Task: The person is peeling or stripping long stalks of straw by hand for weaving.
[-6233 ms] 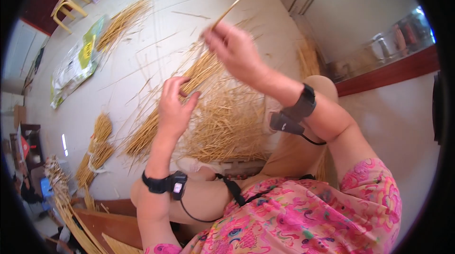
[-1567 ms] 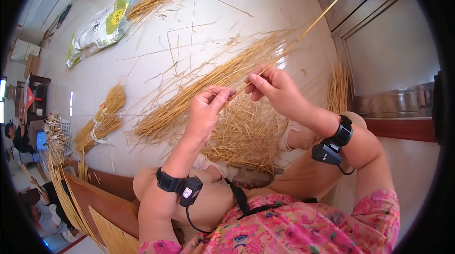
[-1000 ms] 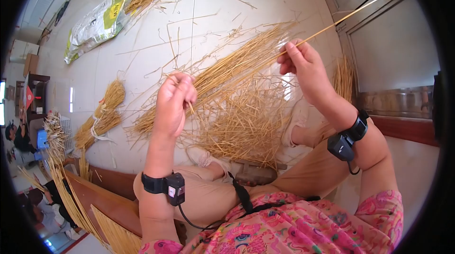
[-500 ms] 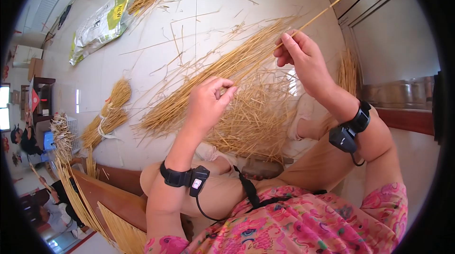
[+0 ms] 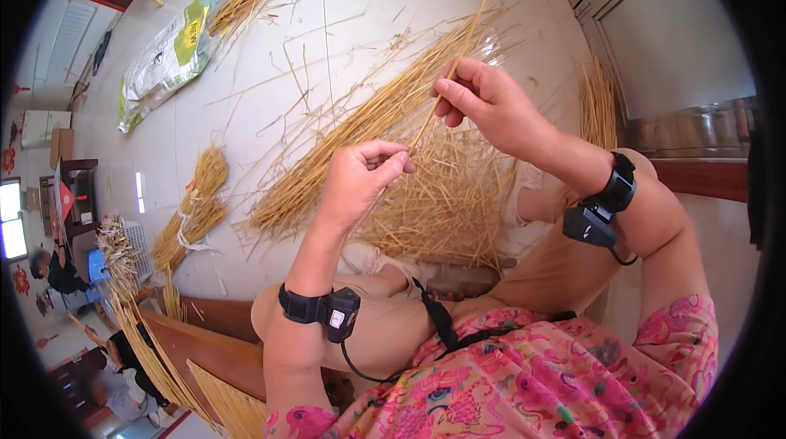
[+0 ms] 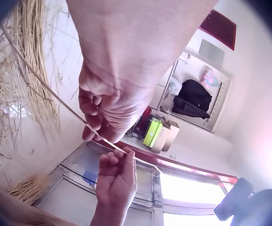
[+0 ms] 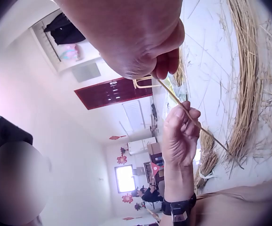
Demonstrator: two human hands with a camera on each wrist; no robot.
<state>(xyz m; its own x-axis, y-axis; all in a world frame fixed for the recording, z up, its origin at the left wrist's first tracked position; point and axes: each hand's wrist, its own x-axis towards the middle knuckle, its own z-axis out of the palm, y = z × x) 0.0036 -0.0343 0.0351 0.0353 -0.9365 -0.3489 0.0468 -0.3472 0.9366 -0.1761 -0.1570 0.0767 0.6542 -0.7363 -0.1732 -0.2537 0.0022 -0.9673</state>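
Observation:
Both hands are on one long, thin straw stalk (image 5: 483,9). My right hand (image 5: 491,103) pinches it between thumb and fingers, and its far part slants up past the top of the head view. Lower on the same stalk, my left hand (image 5: 360,181) pinches it with thumb and forefinger. In the left wrist view the stalk (image 6: 56,96) runs past both sets of fingertips, with the right hand (image 6: 117,183) close beyond the left. The right wrist view shows the left hand (image 7: 180,136) on the stalk too. Below the hands lies a long bundle of straw (image 5: 344,132).
A heap of loose straw bits (image 5: 450,202) lies between the person's feet. To the left are a tied straw bundle (image 5: 192,202) and a printed plastic bag (image 5: 168,58). More straw (image 5: 598,103) leans by the cabinet (image 5: 679,54) at right. A wooden board (image 5: 201,357) stands at lower left.
A second ago the left hand was farther left with a small straw piece. It has come back right and now pinches the stalk, whose far end has swung up and left as the right hand lowered.

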